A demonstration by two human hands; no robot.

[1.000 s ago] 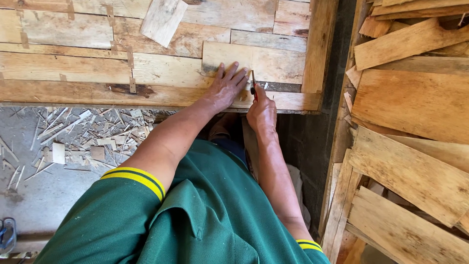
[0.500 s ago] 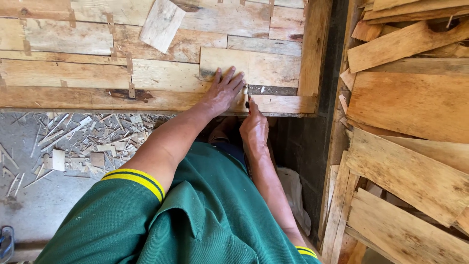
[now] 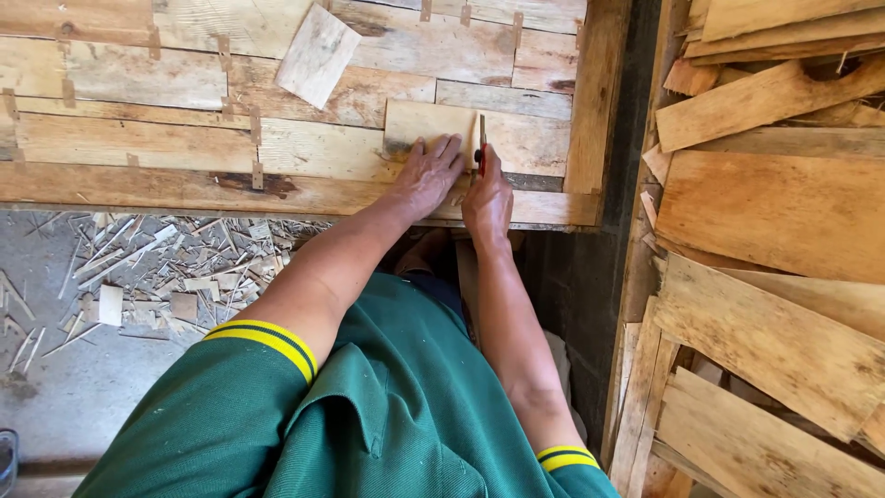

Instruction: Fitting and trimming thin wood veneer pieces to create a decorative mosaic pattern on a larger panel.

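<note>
We see bright, even daylight and sharp focus throughout. Deep shadow fills only the dark gap right of centre.

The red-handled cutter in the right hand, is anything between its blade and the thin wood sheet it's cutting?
Nothing visible. The right hand holds the red-handled cutter against the thin wood sheet, and the left hand lies flat just beside it, off the blade's line.

The veneer piece (image 3: 426, 124) is a pale, thin rectangle of wood lying flat on the patched sheet of strips, near its right end. Its right edge runs straight up and down. The knife (image 3: 481, 148), slim with a red handle, stands along that edge, blade pointing away from the person.
</note>
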